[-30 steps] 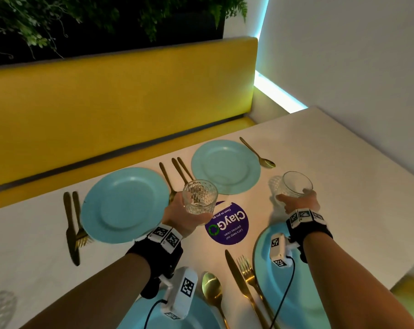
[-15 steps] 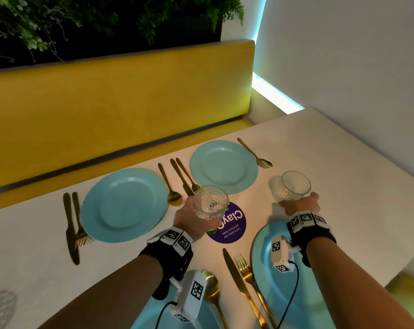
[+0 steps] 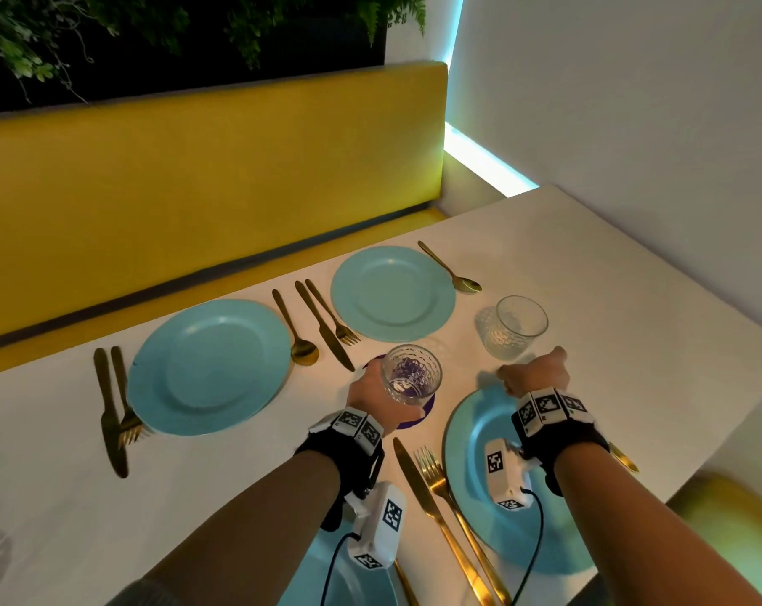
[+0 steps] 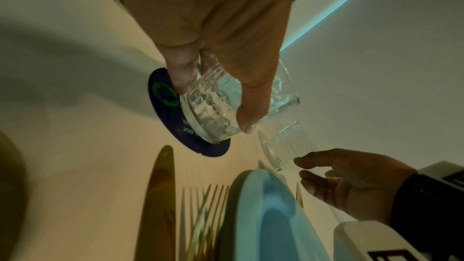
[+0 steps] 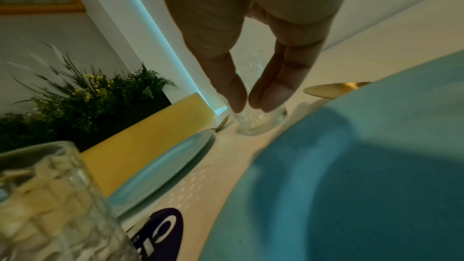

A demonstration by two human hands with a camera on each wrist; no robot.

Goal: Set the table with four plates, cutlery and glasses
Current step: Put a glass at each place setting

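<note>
My left hand [image 3: 370, 392] grips a clear patterned glass [image 3: 409, 373] by its side, tilted, just above a round purple sticker [image 4: 165, 118] in the middle of the white table [image 3: 610, 343]. A second glass [image 3: 513, 330] stands upright on the table beyond the near right blue plate [image 3: 475, 483]. My right hand [image 3: 534, 373] hovers just behind that glass with its fingers [image 5: 272, 98] loose and holds nothing. Two more blue plates [image 3: 208, 365] [image 3: 392, 293] lie along the far side, and the near left plate [image 3: 361, 581] shows only partly under my left wrist.
Gold knives, forks and spoons lie beside the plates: a pair at the far left [image 3: 116, 413], a set between the far plates [image 3: 322, 323], a spoon [image 3: 451, 269] far right, and a knife and fork [image 3: 436, 496] near me. A yellow bench [image 3: 204, 177] runs behind the table, and a wall stands to the right.
My left hand has carried its glass rightward and nearer, over the purple sticker. My right hand has let go of the other glass and drawn back a little.
</note>
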